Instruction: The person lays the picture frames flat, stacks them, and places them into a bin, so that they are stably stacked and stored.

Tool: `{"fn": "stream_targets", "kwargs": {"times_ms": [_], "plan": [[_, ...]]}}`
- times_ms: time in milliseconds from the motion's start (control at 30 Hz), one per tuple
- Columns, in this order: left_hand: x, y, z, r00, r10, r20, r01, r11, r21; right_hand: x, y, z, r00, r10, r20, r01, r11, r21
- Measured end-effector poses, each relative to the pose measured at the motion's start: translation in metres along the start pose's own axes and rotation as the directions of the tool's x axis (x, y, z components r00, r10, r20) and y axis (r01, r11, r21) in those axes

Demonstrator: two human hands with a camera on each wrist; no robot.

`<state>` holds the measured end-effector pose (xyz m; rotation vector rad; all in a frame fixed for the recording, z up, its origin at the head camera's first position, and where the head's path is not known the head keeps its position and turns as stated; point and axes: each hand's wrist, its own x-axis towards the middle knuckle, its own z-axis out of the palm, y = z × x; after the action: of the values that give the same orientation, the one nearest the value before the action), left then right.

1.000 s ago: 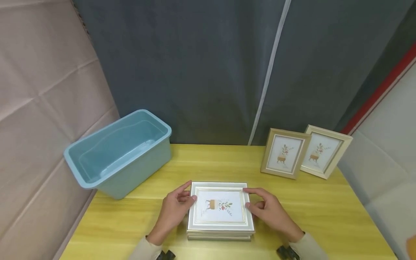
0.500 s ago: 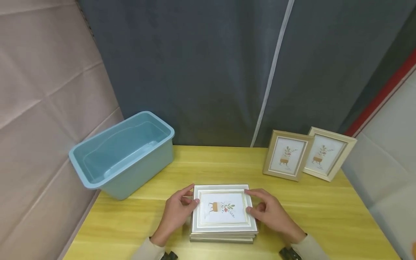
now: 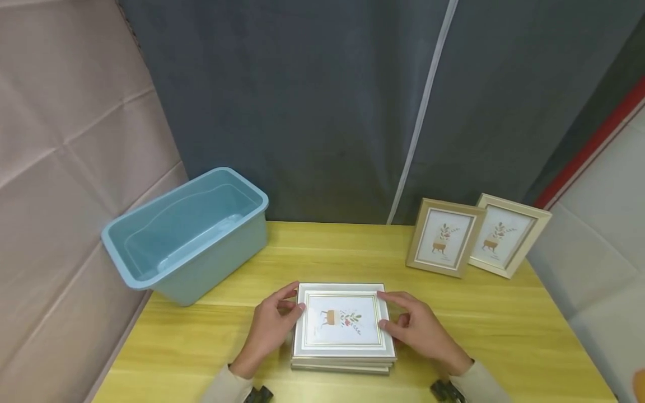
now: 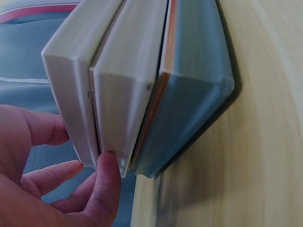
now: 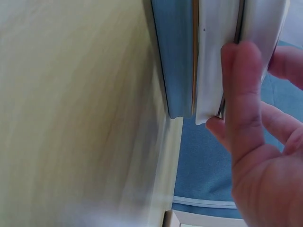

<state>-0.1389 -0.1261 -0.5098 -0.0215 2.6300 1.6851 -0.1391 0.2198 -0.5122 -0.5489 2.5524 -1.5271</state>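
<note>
The stack of picture frames (image 3: 340, 366) lies flat on the yellow counter (image 3: 504, 336), at six o'clock. Its top frame (image 3: 345, 348) is white, with thin gold lines around the print (image 3: 342, 330); there, the legs of a brown pot (image 3: 330, 317) point to nine o'clock, and green leaves (image 3: 354, 318) with a red flower (image 3: 347, 322) to three. At these same hours the left hand (image 3: 269, 324) and the right hand (image 3: 424, 331) have each a half-spread grip on the stack, thumb above and finger against the side.

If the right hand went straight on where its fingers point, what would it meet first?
The white picture frame on top of the stack; the right hand's fingertips appear at its edge, though exact contact is hard to judge.
</note>
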Motion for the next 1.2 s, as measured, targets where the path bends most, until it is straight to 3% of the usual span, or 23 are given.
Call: {"fn": "stream_targets", "kwargs": {"times_ms": [233,400,667,1200], "plan": [[0.001,-0.001,-0.002,1.0,0.017,0.006,-0.017,1.0,-0.002,0.0,-0.002,-0.002,0.999,0.031,0.008,-0.031,0.999,0.012],[-0.001,-0.001,-0.002,1.0,0.008,0.003,-0.008,1.0,0.008,0.006,0.001,-0.009,0.998,0.05,-0.032,-0.048,0.997,0.061],[-0.002,0.0,-0.002,0.999,0.002,0.033,-0.002,1.0,-0.004,0.018,0.0,-0.029,0.991,-0.023,-0.129,0.028,0.999,0.041],[-0.004,-0.002,-0.003,0.999,0.024,0.044,-0.024,1.0,-0.012,0.032,-0.007,-0.079,0.949,-0.112,-0.294,0.08,0.989,-0.121]]}}
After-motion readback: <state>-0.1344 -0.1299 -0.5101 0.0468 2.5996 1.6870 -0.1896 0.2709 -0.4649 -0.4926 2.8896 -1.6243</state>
